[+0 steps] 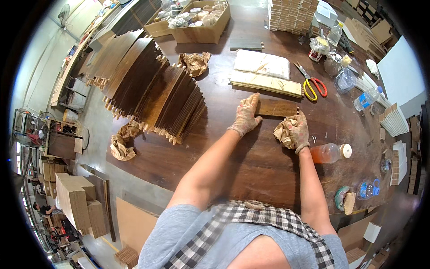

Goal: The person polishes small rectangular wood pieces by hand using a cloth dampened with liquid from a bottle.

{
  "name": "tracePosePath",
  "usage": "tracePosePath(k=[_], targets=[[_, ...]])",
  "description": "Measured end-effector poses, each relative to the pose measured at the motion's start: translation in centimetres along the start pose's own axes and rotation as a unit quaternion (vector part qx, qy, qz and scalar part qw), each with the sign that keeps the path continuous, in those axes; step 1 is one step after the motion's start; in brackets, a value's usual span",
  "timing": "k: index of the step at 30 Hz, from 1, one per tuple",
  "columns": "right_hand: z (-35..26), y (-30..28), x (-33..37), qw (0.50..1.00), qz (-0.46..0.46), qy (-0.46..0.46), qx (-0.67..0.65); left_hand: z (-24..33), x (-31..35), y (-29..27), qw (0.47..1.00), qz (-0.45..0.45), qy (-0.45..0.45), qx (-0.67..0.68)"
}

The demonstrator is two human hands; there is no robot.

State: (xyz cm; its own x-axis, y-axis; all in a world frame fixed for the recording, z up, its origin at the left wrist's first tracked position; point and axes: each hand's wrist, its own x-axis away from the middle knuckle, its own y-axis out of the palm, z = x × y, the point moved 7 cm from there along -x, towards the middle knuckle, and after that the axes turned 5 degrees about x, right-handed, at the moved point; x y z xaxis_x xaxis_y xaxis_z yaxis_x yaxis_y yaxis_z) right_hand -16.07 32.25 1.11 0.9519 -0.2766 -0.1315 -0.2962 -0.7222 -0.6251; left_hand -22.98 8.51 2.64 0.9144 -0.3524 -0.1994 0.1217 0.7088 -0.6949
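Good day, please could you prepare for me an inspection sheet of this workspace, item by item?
Surface: dark brown table, shiny in places, with small pale specks toward the right.
Job's things: a wooden board lies flat; crumpled brown paper is at its right end; stacked dark boards are at the left.
Clutter: scissors, a bottle with orange-red liquid, an open cardboard box full of small containers.
Hands: both gloved; left hand at the board's left end, right hand gripping the paper.
Cables: nothing seen.
Surroundings: stacked cartons at lower left, a fan at upper left.
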Motion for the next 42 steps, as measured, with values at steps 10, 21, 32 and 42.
tracePosePath(k=[10, 21, 32, 42], targets=[[-1.5, -3.7, 17.1, 0.982, -0.059, 0.081, -0.162, 5.4, 20.7, -1.9, 0.998, -0.049, 0.002, 0.033], [-9.5, -0.1, 15.9, 0.930, 0.023, -0.273, 0.245, 5.2, 23.3, -0.6, 0.997, -0.031, 0.000, 0.070], [-8.7, 1.5, 15.4, 0.929, 0.045, -0.258, 0.262, 4.9, 23.4, -1.1, 0.996, -0.043, 0.030, 0.075], [-11.4, 0.7, 19.7, 0.934, 0.047, -0.270, 0.229, 5.2, 22.5, -0.9, 0.996, -0.046, 0.050, 0.060]])
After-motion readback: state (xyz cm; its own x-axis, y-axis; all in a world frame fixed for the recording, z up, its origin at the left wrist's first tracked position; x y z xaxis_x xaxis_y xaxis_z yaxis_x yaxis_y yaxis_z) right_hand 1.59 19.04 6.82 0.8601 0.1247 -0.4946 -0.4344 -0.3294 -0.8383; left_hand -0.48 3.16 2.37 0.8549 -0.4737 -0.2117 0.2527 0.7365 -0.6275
